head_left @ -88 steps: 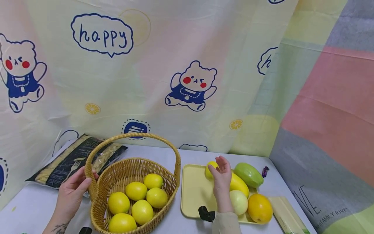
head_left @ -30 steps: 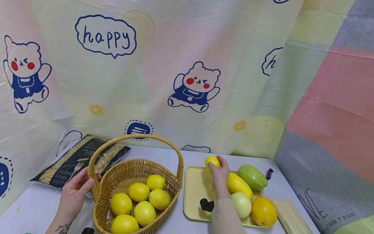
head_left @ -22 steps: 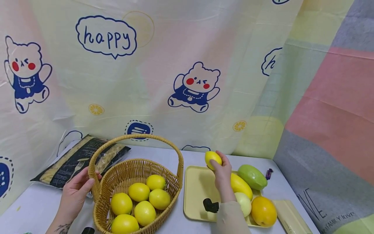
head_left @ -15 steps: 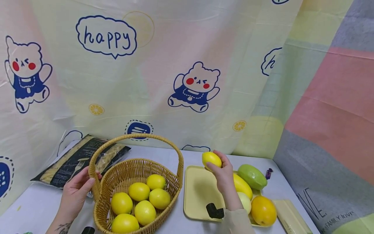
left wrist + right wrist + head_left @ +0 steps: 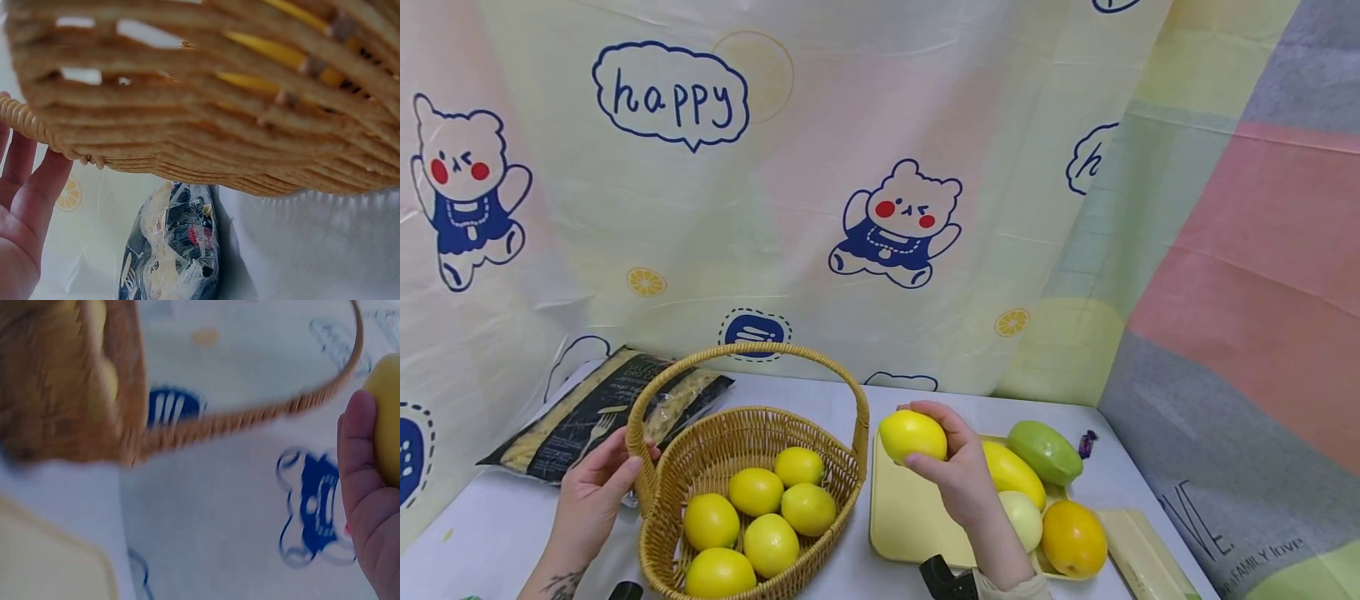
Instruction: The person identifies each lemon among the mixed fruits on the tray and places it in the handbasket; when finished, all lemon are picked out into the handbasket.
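Note:
My right hand [image 5: 951,462] grips a yellow lemon [image 5: 912,435] in the air, just right of the wicker basket's handle and above the left end of the yellow tray [image 5: 898,521]. The right wrist view shows the lemon [image 5: 386,412] at the frame's right edge with a finger [image 5: 359,450] curled on it. The wicker basket [image 5: 700,442] holds several lemons [image 5: 758,490]. My left hand [image 5: 591,492] rests with straight fingers against the basket's left rim; in the left wrist view the fingers [image 5: 28,197] touch the woven rim [image 5: 56,144].
On the tray lie a green fruit [image 5: 1043,451], a long yellow fruit [image 5: 1013,471], a pale round fruit [image 5: 1024,519] and an orange fruit [image 5: 1073,538]. A dark pasta bag [image 5: 595,412] lies behind the basket on the left. A printed curtain [image 5: 850,183] closes off the back and right.
My right hand closed on the lemon at the tray's far end, lifted it and carried it left toward the basket. The left hand stayed on the basket's rim.

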The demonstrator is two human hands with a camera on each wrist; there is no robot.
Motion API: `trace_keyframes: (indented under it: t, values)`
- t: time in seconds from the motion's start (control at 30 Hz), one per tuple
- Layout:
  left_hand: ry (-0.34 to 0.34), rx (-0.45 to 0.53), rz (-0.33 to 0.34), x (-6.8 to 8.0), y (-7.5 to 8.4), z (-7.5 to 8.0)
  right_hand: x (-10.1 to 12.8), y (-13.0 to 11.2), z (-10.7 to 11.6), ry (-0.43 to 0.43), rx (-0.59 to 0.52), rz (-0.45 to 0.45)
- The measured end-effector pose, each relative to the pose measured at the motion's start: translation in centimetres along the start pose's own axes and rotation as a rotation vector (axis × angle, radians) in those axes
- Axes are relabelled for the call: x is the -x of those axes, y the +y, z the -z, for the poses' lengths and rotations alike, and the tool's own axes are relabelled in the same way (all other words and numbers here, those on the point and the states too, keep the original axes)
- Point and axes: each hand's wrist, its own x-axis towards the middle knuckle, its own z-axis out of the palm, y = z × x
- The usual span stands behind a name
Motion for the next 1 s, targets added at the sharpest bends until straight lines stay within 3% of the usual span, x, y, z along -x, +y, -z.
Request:
trace_keyframes:
  t: [0.2,0.37,0.67,0.83,1.0]
  values:
    - [0.0,0.012,-0.004,0.0,-0.1,0.0,0.1,-0.3,-2.8,-0.19,-0.102,0.06]
    - [0.008,-0.009,0.004,0.0,-0.2,0.0,0.2,0.6,-5.5,-0.262,-0.104,0.057]
    - [0.006,-0.007,0.02,0.0,-0.4,0.1,0.4,4.1,-9.4,-0.292,0.09,-0.18]
    - [-0.001,-0.001,0.012,0.0,-0.2,0.1,0.3,5.7,-10.8,-0.314,0.111,-0.301]
    - [-0.005,0.018,0.007,0.0,-0.1,0.1,0.0,6.8,-11.9,-0.355,0.182,-0.34]
